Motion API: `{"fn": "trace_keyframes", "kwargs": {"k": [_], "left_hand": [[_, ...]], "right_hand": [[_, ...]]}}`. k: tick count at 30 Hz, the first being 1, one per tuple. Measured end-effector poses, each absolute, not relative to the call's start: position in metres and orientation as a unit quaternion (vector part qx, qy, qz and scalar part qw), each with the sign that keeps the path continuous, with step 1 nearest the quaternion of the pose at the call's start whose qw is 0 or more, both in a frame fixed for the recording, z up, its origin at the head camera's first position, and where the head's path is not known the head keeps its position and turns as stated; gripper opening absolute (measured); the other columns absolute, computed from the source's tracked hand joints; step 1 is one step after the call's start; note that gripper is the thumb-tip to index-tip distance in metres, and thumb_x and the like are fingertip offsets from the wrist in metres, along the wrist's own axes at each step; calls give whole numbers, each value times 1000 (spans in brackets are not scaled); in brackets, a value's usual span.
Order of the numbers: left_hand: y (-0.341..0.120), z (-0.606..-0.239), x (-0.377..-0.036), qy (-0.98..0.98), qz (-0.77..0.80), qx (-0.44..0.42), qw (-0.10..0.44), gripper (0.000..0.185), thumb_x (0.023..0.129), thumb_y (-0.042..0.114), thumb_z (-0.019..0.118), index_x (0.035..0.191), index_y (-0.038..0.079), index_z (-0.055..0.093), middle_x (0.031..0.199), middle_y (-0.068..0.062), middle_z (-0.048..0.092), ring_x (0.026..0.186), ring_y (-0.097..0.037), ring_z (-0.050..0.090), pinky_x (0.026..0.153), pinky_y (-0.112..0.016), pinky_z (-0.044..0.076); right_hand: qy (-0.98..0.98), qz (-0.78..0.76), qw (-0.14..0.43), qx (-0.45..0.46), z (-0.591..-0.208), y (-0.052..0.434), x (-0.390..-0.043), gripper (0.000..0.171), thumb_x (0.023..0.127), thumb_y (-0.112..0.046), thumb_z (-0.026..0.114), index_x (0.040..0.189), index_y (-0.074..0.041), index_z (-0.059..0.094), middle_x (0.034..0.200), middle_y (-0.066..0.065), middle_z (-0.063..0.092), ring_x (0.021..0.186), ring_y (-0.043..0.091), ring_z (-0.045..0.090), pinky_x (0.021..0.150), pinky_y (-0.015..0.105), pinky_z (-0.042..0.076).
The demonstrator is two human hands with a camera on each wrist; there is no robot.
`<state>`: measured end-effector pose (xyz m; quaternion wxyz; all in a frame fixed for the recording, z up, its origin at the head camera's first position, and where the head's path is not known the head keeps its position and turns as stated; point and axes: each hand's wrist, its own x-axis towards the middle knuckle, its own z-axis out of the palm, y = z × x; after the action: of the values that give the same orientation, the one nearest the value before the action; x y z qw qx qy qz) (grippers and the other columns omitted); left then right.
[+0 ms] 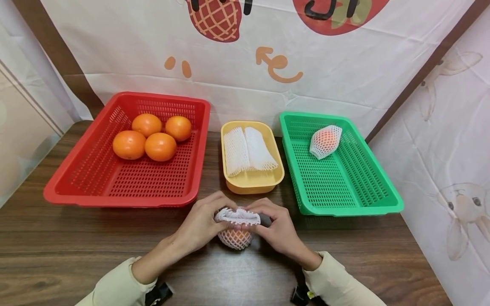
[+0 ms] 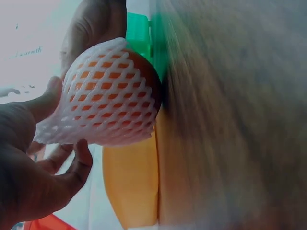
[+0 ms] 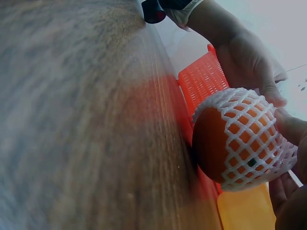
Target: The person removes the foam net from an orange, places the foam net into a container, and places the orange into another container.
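Both hands meet at the front middle of the wooden table (image 1: 57,250). My left hand (image 1: 204,221) and right hand (image 1: 273,225) each pinch the open rim of a white foam net (image 1: 238,216) drawn over an orange (image 1: 235,239) that rests on the table. The left wrist view shows the netted orange (image 2: 112,93) close up with my left hand (image 2: 41,158) under the net's loose end. From the right wrist, the same orange (image 3: 237,136) shows its bare underside, and my right hand (image 3: 292,182) grips the net's end.
A red basket (image 1: 76,187) at the left holds several bare oranges (image 1: 152,136). A yellow tray (image 1: 252,180) in the middle holds folded white foam nets (image 1: 249,149). A green basket (image 1: 344,191) at the right holds one netted orange (image 1: 325,141). A printed cloth hangs behind.
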<state>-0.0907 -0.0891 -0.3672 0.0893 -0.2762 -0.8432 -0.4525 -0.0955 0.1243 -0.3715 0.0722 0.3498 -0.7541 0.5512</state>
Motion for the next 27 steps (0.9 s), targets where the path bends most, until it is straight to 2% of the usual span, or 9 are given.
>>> {"fn": "trace_keyframes", "kwargs": {"k": [4, 8, 11, 17, 21, 24, 27], "left_hand": [[-90, -366, -90, -860, -436, -259, 56, 50, 66, 20, 88, 109, 11, 65, 97, 4, 55, 91, -13, 56, 80, -35, 49], [-90, -365, -89, -871, -415, -261, 29, 53, 65, 29, 88, 112, 14, 67, 97, 8, 50, 91, -10, 52, 81, -33, 47], [-90, -365, -88, -868, -420, -266, 20, 46, 66, 28, 87, 106, 15, 69, 95, 10, 49, 89, -10, 53, 79, -30, 47], [-89, -367, -88, -853, -445, -271, 29, 31, 66, 28, 87, 88, 16, 67, 91, 10, 51, 82, -9, 52, 71, -26, 46], [-89, -367, -90, -842, -468, -265, 39, 28, 64, 25, 87, 78, 17, 65, 84, 11, 52, 76, -8, 51, 66, -25, 45], [-90, -366, -91, -838, -475, -263, 49, 28, 63, 22, 88, 73, 18, 63, 80, 12, 51, 73, -8, 49, 63, -25, 44], [-90, -367, -91, -836, -476, -266, 61, 27, 63, 19, 88, 70, 20, 62, 77, 13, 51, 71, -7, 49, 61, -24, 43]], "right_hand": [[-748, 553, 96, 353, -382, 127, -101, 20, 73, 12, 74, 87, -2, 71, 92, 10, 68, 89, 22, 63, 79, 32, 51], [-758, 549, 107, 337, -397, 131, -107, 20, 75, 7, 75, 88, -8, 71, 89, 4, 68, 85, 17, 63, 76, 29, 51], [-761, 546, 111, 332, -400, 132, -108, 19, 76, 4, 76, 86, -10, 70, 87, 1, 68, 83, 15, 63, 75, 28, 51], [-758, 547, 115, 335, -387, 128, -102, 20, 73, 10, 75, 83, -6, 68, 83, 3, 67, 80, 16, 62, 71, 28, 51], [-764, 543, 90, 337, -370, 125, -96, 22, 75, 8, 75, 93, -3, 68, 94, 8, 66, 91, 19, 60, 80, 29, 49], [-764, 542, 62, 345, -365, 125, -95, 31, 76, 6, 76, 104, 0, 67, 105, 12, 65, 101, 22, 58, 89, 31, 46], [-762, 541, 41, 354, -363, 126, -95, 38, 74, 6, 77, 110, 0, 65, 110, 13, 64, 106, 23, 57, 92, 32, 45]]}}
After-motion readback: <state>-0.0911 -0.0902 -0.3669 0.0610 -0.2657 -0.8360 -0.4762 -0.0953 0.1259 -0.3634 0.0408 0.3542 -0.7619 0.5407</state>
